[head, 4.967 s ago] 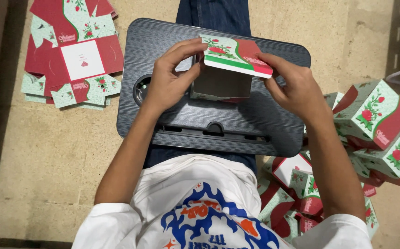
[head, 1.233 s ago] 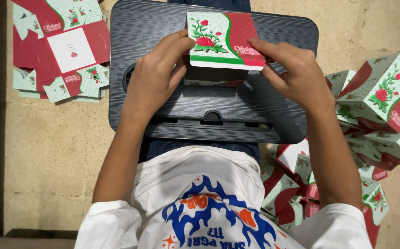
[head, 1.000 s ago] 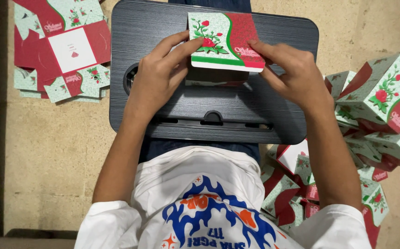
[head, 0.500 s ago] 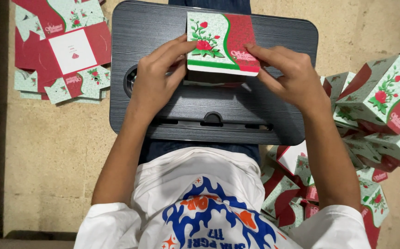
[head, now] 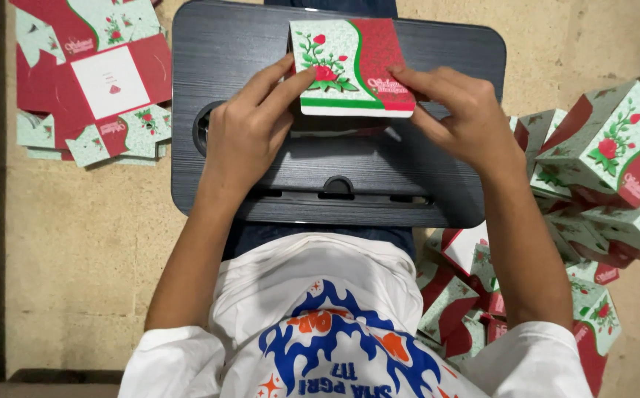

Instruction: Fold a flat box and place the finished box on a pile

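The box (head: 352,68) sits between the two hands, over the far half of the lap desk (head: 438,184), its printed top face turned up toward the camera. Its long axis runs side to side, from one hand across to the other, so each hand meets a short end. It is thin glossy card, flat-faced and sharp-edged: pale mint with a red rose and green leaves on the left part, deep red on the right, a wavy green line dividing them, and a green stripe along the near edge.

The left hand (head: 246,136) lies below and to the left of the box; its fingers (head: 290,77) reach up and press flat onto the mint face near the rose, with the thumb tucked beneath. The right hand (head: 467,118) is at the red end, fingers curled over the near right corner, pinching the edge. Both hands are grasping the box, neither noticeably nearer than the other.

Under the fingers the desk is dark, with a wood-grain look, rounded corners, a round cup hole beside the left wrist and a slot with a small tab along the near side.

Further left of the left hand, flat unfolded blanks (head: 91,81) in the same red and mint lie stacked on the tan floor (head: 77,280). Beyond the right forearm, folded boxes (head: 615,162) are heaped, some tipped on their sides.
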